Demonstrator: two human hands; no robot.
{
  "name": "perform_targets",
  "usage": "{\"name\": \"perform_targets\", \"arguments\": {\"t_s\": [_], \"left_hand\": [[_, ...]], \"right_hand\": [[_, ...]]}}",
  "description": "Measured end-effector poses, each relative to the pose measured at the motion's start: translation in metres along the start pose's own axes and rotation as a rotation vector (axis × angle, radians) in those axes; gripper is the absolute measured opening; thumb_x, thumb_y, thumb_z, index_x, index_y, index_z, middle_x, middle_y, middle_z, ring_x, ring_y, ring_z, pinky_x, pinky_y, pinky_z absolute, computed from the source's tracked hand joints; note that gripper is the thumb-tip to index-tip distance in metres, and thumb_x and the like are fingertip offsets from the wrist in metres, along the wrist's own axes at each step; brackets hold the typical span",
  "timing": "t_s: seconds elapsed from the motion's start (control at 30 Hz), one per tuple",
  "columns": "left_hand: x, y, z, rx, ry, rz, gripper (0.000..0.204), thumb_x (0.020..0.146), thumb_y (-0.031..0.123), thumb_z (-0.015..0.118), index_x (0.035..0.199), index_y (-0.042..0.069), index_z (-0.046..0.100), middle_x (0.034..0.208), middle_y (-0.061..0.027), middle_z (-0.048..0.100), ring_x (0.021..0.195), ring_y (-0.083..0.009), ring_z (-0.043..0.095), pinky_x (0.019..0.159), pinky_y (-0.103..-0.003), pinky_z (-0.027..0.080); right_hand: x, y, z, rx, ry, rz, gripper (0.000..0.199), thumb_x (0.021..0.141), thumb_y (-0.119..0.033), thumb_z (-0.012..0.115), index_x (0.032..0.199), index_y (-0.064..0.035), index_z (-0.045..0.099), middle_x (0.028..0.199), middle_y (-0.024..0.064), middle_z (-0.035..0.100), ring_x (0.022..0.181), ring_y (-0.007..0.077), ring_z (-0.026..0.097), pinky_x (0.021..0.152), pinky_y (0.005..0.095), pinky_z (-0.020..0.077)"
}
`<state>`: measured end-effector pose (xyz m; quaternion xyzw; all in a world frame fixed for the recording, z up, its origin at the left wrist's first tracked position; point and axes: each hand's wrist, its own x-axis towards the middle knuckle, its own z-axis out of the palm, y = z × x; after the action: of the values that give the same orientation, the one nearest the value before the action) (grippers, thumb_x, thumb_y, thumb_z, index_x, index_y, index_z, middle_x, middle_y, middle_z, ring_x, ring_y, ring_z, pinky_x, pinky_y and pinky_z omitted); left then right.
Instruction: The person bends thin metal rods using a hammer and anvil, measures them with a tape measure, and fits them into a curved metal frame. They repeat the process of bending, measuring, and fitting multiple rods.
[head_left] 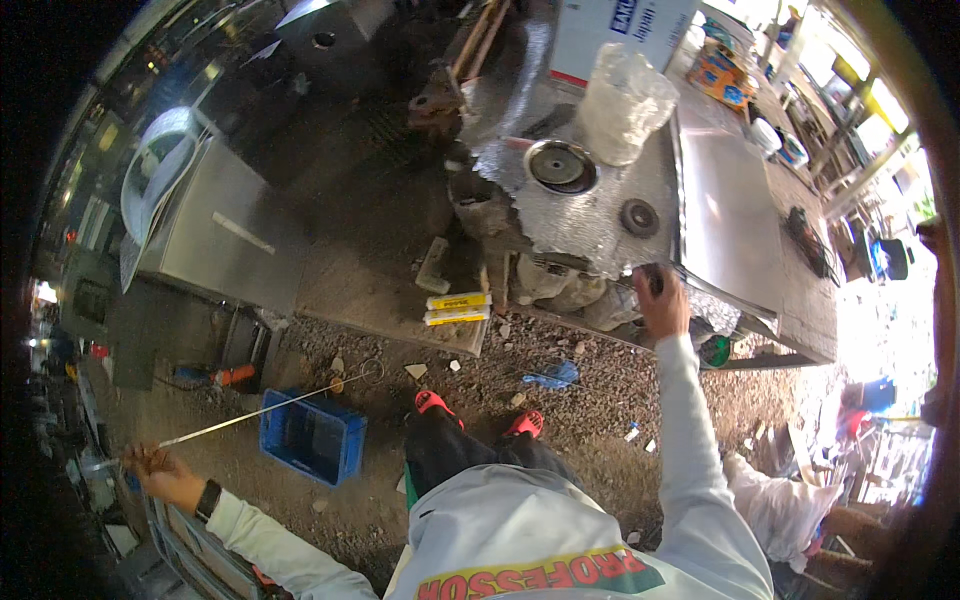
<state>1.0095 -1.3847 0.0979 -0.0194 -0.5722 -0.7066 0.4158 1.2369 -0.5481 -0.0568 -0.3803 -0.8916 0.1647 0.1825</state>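
Out at the lower left, my left hand [168, 478], with a dark watch on its wrist, is closed around one end of a long thin pale metal rod [265, 410]. The rod slants up to the right and ends in a faint ring. My right hand [665, 308] is at the near edge of a workbench covered in silvery sheeting [560, 225]. Its fingers are closed on a small dark round object [653, 279], mostly covered by the hand. A dark ring-shaped disc [640, 217] and a round metal dish [562, 167] lie on the sheeting beyond.
A blue plastic crate [312, 436] sits on gravel ground near the rod. Yellow-and-white tubes [458, 308] lie on a board. A clear plastic bag [625, 103] and a large white box [620, 40] stand on the bench, beside a sheet-metal panel [728, 215]. A metal cabinet [225, 225] is at left.
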Motion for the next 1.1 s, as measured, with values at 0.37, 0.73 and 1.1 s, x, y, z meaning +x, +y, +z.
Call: {"name": "perform_targets", "arguments": {"t_s": [0.37, 0.73, 1.1], "left_hand": [[0.046, -0.067, 0.195, -0.424, -0.215, -0.208, 0.017, 0.107, 0.012, 0.058, 0.12, 0.003, 0.056, 0.098, -0.0028, 0.056, 0.074, -0.0094, 0.044, 0.063, -0.026, 0.038], [-0.067, -0.114, 0.375, 0.0, -1.707, -0.051, 0.02, 0.096, 0.017, 0.066, 0.111, 0.007, 0.073, 0.107, -0.0167, 0.073, 0.098, -0.0383, 0.07, 0.088, -0.043, 0.057], [-0.126, -0.35, 0.496, -0.312, -2.045, 0.586, 0.028, 0.086, 0.04, 0.074, 0.092, 0.013, 0.076, 0.091, -0.005, 0.063, 0.101, -0.0248, 0.064, 0.11, -0.048, 0.04]], "right_hand": [[0.093, -0.137, 0.062, -0.169, 0.5, -0.005, 0.054, 0.094, -0.037, 0.072, 0.135, -0.0039, 0.061, 0.14, 0.0172, 0.06, 0.134, 0.0354, 0.052, 0.114, 0.0512, 0.0371], [-0.045, -0.516, -0.043, 0.116, -0.106, -0.816, 0.041, 0.077, -0.013, 0.078, 0.117, -0.0095, 0.07, 0.112, 0.0128, 0.071, 0.098, 0.0385, 0.07, 0.088, 0.0502, 0.0562], [-0.169, -0.368, 0.14, 0.519, -0.262, 0.579, 0.021, 0.096, -0.009, 0.068, 0.114, 0.0021, 0.071, 0.087, 0.007, 0.071, 0.076, 0.012, 0.064, 0.066, 0.0294, 0.0514]]}}
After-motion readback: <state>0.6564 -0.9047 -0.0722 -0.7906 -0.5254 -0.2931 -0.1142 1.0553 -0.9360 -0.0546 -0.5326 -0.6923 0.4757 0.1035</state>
